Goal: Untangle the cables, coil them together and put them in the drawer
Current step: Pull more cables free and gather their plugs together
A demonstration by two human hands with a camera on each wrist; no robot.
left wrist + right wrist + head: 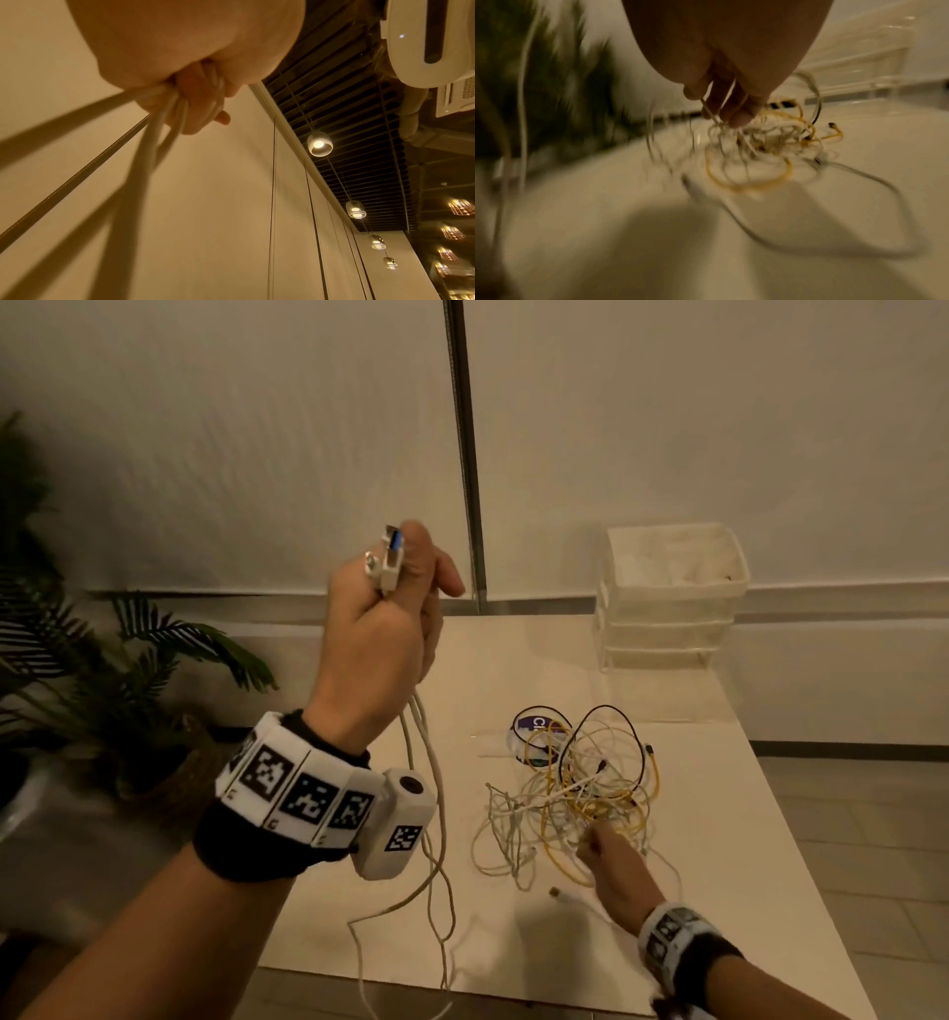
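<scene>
A loose tangle of white, yellow and black cables [575, 788] lies near the middle of a pale, smooth worktop [708, 865], with one yellow loop [746, 176] at its near edge and a white lead with a small metal plug [560, 893] trailing just in front of it. The person's right hand [613, 868] is at the near side of the heap, its fingers [739, 115] bunched together and pinching thin white strands that run down into the tangle; the right wrist view is blurred, so the exact grip is hard to read. Raised well above the worktop's left edge, the left hand [382, 629] is curled into a fist around several strands of white cable [431, 814], which hang down in long loops past the wrist camera to below the worktop's front edge. A white connector with a blue insert [391, 557] sticks up out of the top of that fist, beside a ring on one finger. A round purple-and-white object [536, 726] lies partly under the far side of the tangle. At the worktop's far right corner stands a translucent white plastic drawer unit [667, 598] with stacked drawers, all pushed in. A green potted palm [102, 660] stands on the floor to the left, in front of pale roller blinds [231, 454].
</scene>
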